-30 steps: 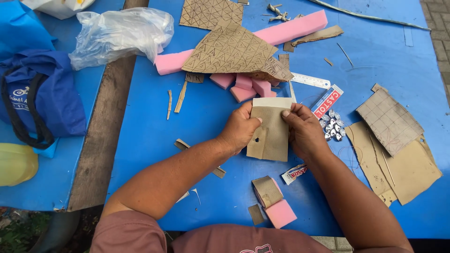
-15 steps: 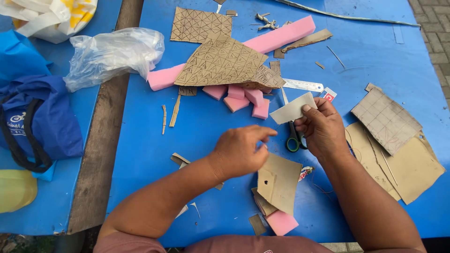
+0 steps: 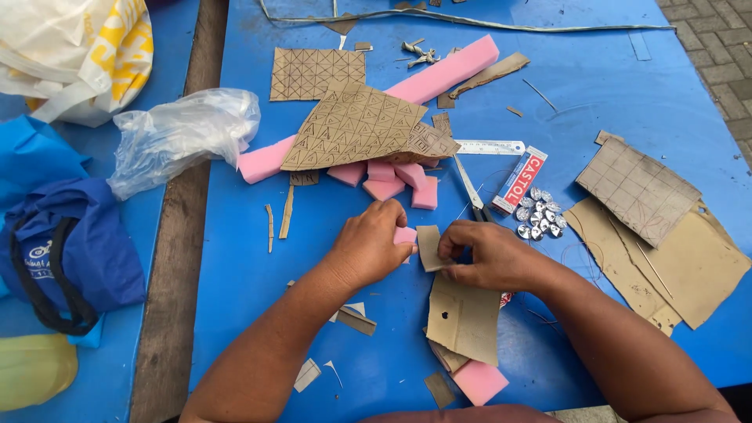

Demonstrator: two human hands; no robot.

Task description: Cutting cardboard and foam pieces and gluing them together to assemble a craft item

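Right hand [image 3: 489,258] pinches a small cardboard strip [image 3: 428,247] upright at mid-bench; left hand [image 3: 368,247], fingers curled, presses a small pink foam block [image 3: 406,235] against it. Risk, as I judge it: the light strip may slip or buckle, and scissors [image 3: 472,194] lie near, behind the knuckles on the blue bench [image 3: 611,86].

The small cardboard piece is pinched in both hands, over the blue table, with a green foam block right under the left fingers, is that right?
Not quite: the foam block under the fingers of the left hand is pink, not green, as the head view shows. The rest holds: the small cardboard piece is between the left hand and the right hand, over the blue table.
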